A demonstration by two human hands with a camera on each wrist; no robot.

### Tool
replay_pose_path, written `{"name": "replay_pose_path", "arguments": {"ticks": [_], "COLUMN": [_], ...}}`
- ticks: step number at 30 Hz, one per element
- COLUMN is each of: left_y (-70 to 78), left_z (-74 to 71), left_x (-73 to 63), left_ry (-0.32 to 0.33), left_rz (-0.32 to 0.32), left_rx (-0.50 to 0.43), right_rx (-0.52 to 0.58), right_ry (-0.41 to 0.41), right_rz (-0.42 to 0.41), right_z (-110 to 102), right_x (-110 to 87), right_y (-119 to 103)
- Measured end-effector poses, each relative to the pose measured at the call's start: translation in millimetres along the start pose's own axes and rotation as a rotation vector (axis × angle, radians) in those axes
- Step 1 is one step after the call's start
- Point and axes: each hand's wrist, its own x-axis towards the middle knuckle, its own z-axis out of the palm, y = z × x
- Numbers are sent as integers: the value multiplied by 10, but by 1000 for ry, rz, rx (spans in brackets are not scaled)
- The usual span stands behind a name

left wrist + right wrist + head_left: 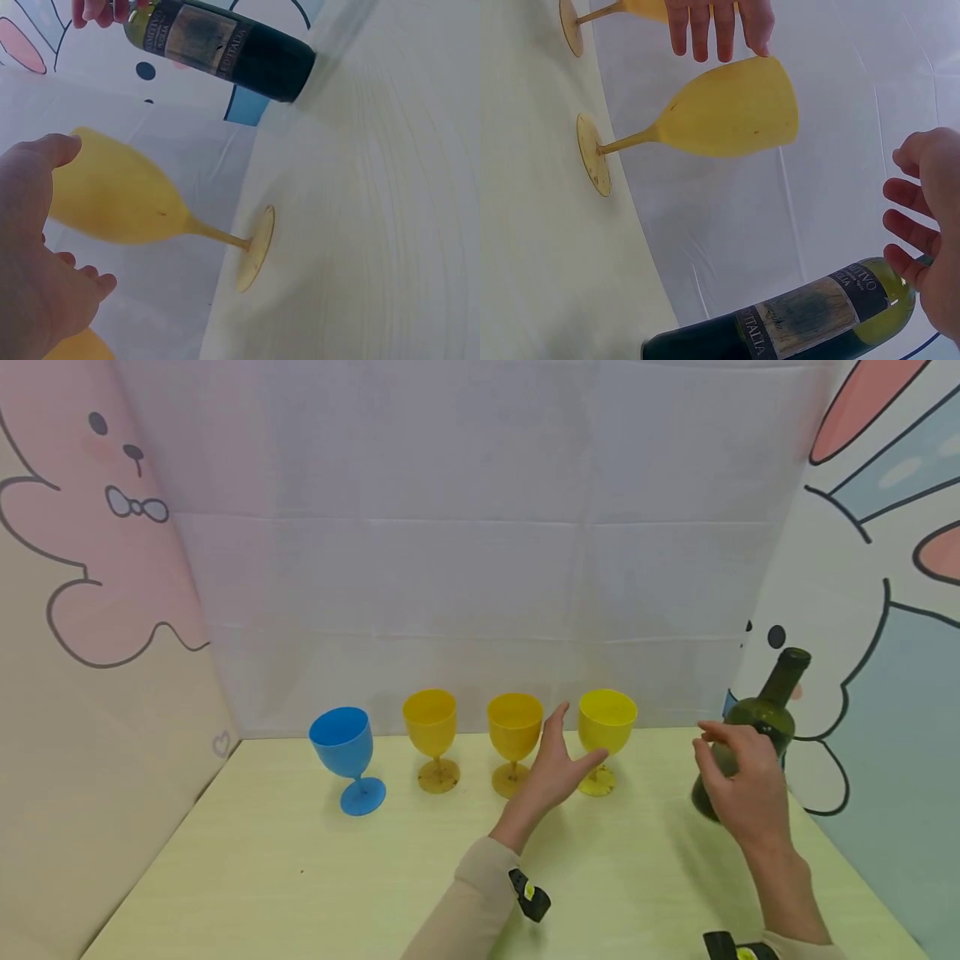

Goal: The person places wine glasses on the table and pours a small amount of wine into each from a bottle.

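My left hand [553, 770] reaches between two goblets, thumb and fingers spread apart. Its thumb is close to the bowl of the bright yellow goblet [606, 720], which stands upright at the right end of the row. A darker yellow goblet [514, 725] is just left of that hand, its base partly hidden behind it. At the right, my right hand [746, 785] is beside a green wine bottle [785, 681], its fingers loosely bent near the bottle's shoulder. The bottle's label [806, 319] shows in the right wrist view.
Further left along the back stand another darker yellow goblet [431, 720] and a blue goblet [343, 742]. The pale wooden table [300, 893] meets a white cloth backdrop [465, 543]. Cartoon-printed panels [97, 718] flank both sides, the right one behind the bottle.
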Motion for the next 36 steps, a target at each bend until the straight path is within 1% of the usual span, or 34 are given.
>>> {"name": "replay_pose_path", "arguments": {"ticks": [5,11,18,24,32,36], "left_y": [11,-8,-21,-14,-46,-47], "left_z": [60,134,197,228,263,281], "left_x": [43,111,218,263,323,345], "left_ry": [23,42,75,74,81,71], "left_rz": [-25,-49,-64,-60,-58,-64], "left_rx": [-41,-57,-91,-118,-149,-175], "right_rx": [5,24,44,38,32,39], "right_ry": [36,69,121,147,167,179], "right_rz": [9,27,77,111,162,189], "right_z": [-18,-28,-80,-106,-114,-124], "right_x": [11,22,58,46,31,36], "right_y": [30,53,81,104,132,140]}}
